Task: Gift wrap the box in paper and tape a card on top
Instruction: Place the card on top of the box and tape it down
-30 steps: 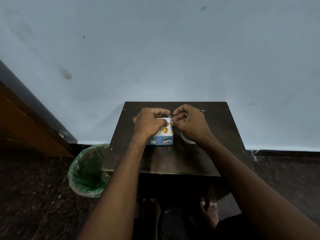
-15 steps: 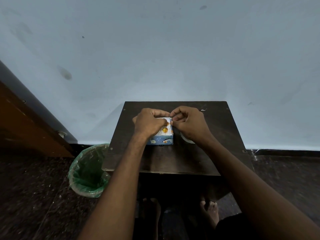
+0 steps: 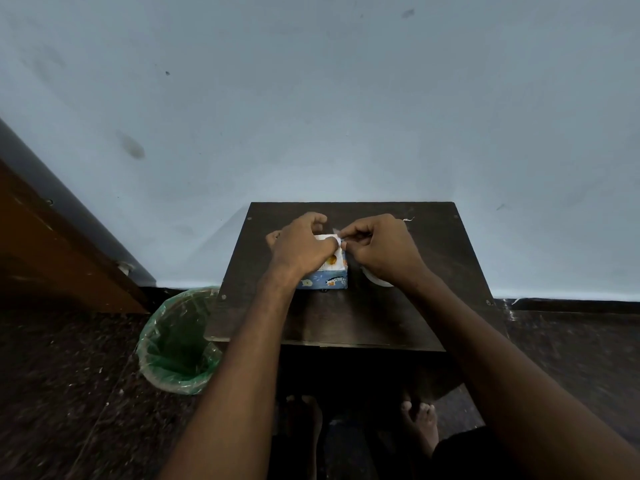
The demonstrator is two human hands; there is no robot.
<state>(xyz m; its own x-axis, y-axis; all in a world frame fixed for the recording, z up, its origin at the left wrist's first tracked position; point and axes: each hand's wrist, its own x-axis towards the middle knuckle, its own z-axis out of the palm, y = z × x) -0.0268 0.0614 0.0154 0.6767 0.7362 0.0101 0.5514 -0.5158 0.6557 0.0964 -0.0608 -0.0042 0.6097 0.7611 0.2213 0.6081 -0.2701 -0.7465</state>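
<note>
On the dark desk (image 3: 398, 317), about in the middle and a little toward the far side, sits the wrapped box (image 3: 327, 281). Its paper is blue with small pictures on it. A white card (image 3: 332, 258) with an orange dot lies flat on top of the box.

Its long side seems to run from left to right, across the person, but the hands hide much of it.

The left hand (image 3: 300, 247) lies right on top of the box and covers the left part of the card. Its fingers are bent, and they seem to hold the card down. The right hand (image 3: 381, 252) is just beside the box, at its right top edge. Its fingertips (image 3: 341, 241) pinch something small and pale there. It is most likely a bit of tape, but it is too small to be sure.

So the spot to tape lies between the two hands, at the far right corner of the card. The right hand is nearer to it. It likely only needs to press down and to the left.

A white roll (image 3: 375, 277), maybe tape, peeks out under the right wrist. A green bin (image 3: 178, 341) stands on the floor, left of the desk.
</note>
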